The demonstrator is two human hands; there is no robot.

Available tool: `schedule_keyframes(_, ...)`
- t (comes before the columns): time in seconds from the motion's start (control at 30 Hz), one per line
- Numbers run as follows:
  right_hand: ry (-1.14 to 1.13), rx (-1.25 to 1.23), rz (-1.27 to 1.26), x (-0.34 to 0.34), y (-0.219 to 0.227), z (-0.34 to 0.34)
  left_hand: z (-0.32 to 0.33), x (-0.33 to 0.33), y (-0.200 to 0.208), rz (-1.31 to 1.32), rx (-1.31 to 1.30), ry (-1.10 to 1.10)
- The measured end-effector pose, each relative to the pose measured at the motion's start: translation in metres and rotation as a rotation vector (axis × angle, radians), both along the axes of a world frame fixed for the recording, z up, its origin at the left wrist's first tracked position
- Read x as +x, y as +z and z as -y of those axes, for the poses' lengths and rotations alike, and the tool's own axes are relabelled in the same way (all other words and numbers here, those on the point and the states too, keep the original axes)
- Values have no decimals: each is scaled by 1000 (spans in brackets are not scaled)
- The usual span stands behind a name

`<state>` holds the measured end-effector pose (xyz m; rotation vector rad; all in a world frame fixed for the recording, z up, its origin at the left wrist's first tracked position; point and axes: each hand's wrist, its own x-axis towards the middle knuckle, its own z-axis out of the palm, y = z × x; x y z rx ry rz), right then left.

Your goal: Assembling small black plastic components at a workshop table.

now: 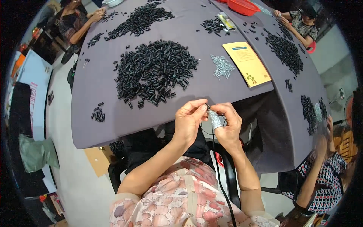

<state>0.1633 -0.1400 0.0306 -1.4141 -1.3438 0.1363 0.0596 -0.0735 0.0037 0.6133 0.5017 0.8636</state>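
Note:
Over the near table edge, my left hand (189, 120) is closed, its thumb and forefinger pinching a small black cylindrical piece (207, 107). My right hand (228, 126) meets it there with bent fingers, also closed; what its fingertips grip is too small to make out. A silvery speckled sleeve (214, 119) covers what seems to be my right thumb. Beyond my hands lies a big heap of short black cylinders (155, 70). A small pile of silvery screw-like pieces (222, 67) is to its right.
A yellow booklet (247, 64) lies by the table's right edge. A few black cylinders (98, 114) sit at the near left. More black heaps (140, 20), a bottle (227, 21) and a red basket (243, 5) are farther off. Several people work around the tables. A black cable (223, 181) hangs before me.

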Motion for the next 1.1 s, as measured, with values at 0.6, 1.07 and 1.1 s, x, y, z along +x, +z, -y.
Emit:
schedule_keyframes(0.6,325,-266,-99,-2,-9,-39,-21,-45,-4,-106,-7,2)
schedule_keyframes(1.07,222,-252,651,11,-18,-104,-29,-73,-11,-28,-107,111)
schedule_keyframes(1.1,223,-310,700,10,-15,-105,-30,-73,-12,-18,-111,107)
